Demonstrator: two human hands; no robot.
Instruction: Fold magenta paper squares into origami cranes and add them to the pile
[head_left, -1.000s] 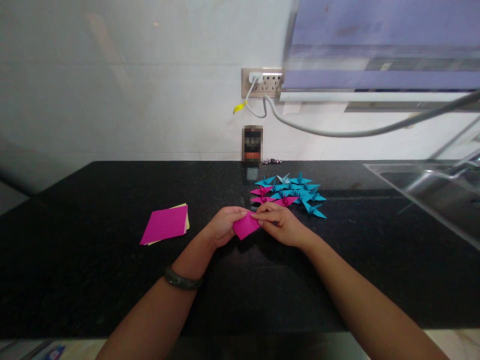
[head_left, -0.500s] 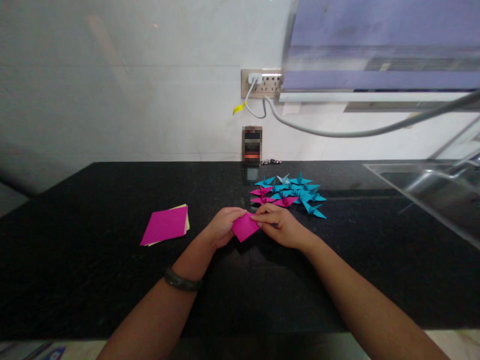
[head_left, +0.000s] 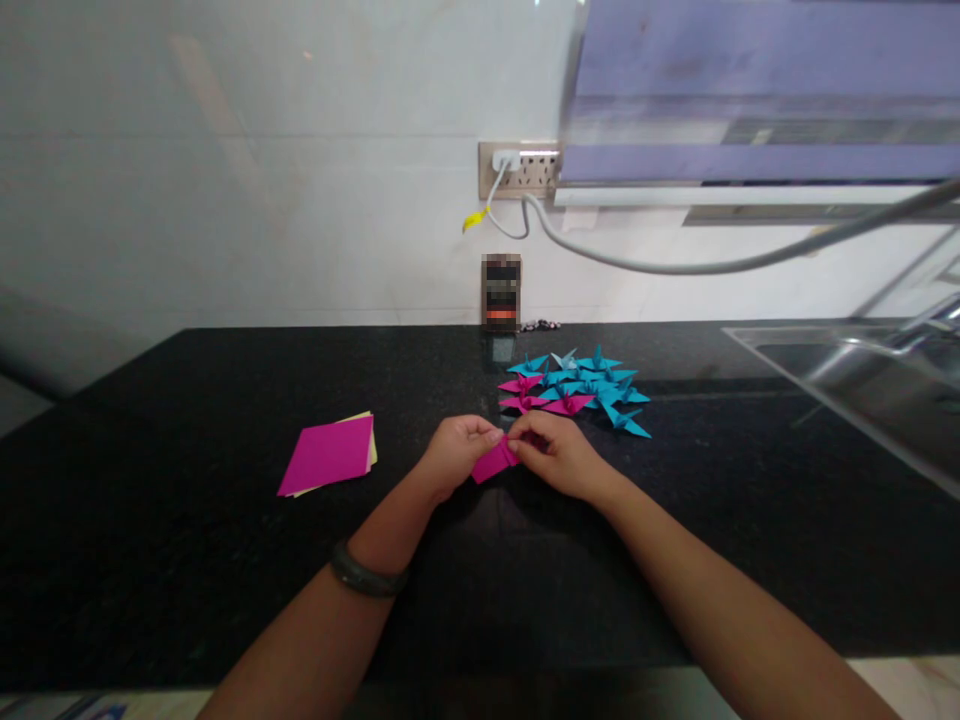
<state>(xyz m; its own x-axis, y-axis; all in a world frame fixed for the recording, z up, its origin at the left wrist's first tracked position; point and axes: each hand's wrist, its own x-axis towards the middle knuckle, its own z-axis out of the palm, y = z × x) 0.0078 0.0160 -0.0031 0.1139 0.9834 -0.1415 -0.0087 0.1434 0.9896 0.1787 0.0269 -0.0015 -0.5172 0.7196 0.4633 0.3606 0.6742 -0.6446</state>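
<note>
A folded pink paper (head_left: 493, 463) is pinched between both hands just above the black counter (head_left: 187, 420). My left hand (head_left: 455, 453) grips its left side with curled fingers. My right hand (head_left: 553, 452) pinches its upper right edge. A dark bracelet (head_left: 365, 577) sits on my left wrist. Just beyond my right hand lies a cluster of finished paper cranes, blue ones (head_left: 600, 385) and pink ones (head_left: 536, 397).
A stack of pink and yellow paper squares (head_left: 328, 456) lies to the left of my hands. A small dark box (head_left: 501, 292) stands against the white wall under a socket strip (head_left: 517, 168) with a cable. A steel sink (head_left: 862, 385) is at the right.
The pink paper shows less of its face than before; it has been folded narrower or tilted between my fingers. Both hands stay in about the same place.
</note>
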